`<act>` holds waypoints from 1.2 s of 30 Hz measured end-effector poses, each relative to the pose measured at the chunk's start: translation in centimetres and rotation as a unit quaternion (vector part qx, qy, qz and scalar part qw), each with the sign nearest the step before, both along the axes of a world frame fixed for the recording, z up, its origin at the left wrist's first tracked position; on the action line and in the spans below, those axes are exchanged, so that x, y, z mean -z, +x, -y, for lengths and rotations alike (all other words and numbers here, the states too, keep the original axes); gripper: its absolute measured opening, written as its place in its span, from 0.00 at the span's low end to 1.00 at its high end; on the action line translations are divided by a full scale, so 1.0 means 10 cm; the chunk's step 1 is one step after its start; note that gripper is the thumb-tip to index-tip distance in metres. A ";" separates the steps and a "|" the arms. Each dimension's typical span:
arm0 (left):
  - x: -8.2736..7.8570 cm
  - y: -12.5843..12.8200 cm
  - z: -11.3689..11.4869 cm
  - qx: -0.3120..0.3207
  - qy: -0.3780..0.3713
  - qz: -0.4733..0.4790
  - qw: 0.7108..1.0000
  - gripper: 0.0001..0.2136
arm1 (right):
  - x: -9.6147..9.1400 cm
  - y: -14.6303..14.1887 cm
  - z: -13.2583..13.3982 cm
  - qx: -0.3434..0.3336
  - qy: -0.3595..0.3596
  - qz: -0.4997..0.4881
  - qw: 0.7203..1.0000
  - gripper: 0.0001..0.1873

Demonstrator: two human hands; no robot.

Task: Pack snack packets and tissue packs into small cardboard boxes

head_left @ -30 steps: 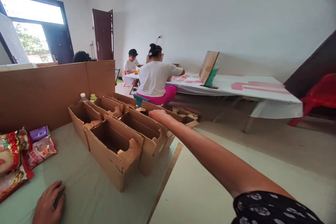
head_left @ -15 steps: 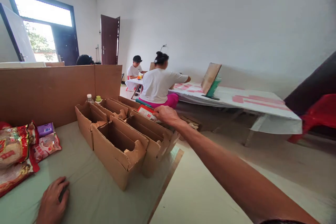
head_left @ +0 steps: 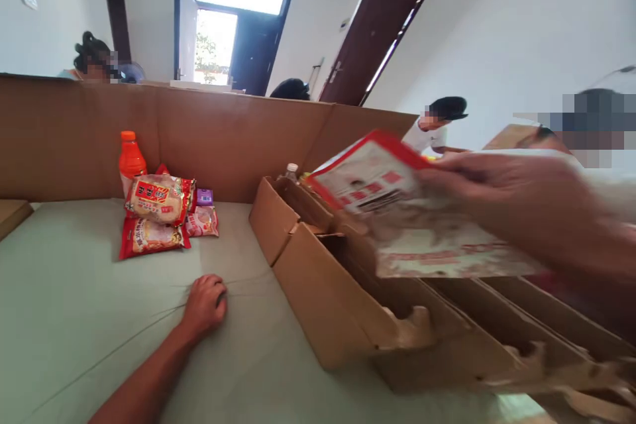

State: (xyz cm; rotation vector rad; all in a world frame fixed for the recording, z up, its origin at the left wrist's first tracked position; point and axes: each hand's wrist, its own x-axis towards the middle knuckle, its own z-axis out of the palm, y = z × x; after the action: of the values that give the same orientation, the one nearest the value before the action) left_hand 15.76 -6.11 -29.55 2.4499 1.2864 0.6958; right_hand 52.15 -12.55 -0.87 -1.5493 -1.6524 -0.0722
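A red and white plastic snack packet (head_left: pixel 368 179) with printed lettering is held up in my right hand (head_left: pixel 501 192). The fingers pinch its upper right edge, and motion blurs both. It hangs above the open-topped cardboard boxes (head_left: pixel 322 291), hiding parts of them. On the green table cover my left hand (head_left: pixel 206 305) rests with loosely bent fingers, thumb apart, holding nothing I can see. Just beyond it lie a stacked red-trimmed food packet (head_left: pixel 158 200), a red snack bag (head_left: pixel 152 235), a pink packet (head_left: pixel 203 220) and a small purple packet (head_left: pixel 204 197).
An orange-capped bottle (head_left: pixel 131 158) stands behind the packets, against a tall cardboard partition (head_left: pixel 238 139). A clear bottle (head_left: pixel 291 172) shows behind the boxes. Several people sit beyond, one in a black cap (head_left: pixel 447 108). A cardboard piece (head_left: pixel 12 215) lies at the left edge.
My right hand has lifted the packet from the far side of the boxes and brought it nearer. The view has swung left, showing the orange-capped bottle. My left hand still rests on the table.
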 end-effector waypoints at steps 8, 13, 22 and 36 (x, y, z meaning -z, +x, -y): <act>-0.02 0.01 0.03 0.015 -0.034 0.035 0.999 0.02 | 0.51 -2.00 -1.17 -0.208 -0.220 0.208 0.930 0.10; 0.01 0.02 0.02 0.027 -0.066 0.079 0.994 0.10 | 0.51 -2.57 -1.44 -0.304 -0.260 0.273 0.875 0.13; 0.00 0.04 0.10 0.152 -0.130 0.194 0.960 0.19 | 0.03 -2.43 -1.40 -0.259 -0.228 0.275 0.897 0.11; -0.53 0.64 0.43 0.284 -0.211 0.182 0.917 0.41 | 0.46 -2.86 -1.84 -0.361 -0.260 0.278 0.851 0.11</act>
State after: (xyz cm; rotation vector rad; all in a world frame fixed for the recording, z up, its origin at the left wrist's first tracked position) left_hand 22.20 -10.44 -24.30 2.0467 0.4746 0.5938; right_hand 23.56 5.90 -5.47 -1.2068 -2.8151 0.3959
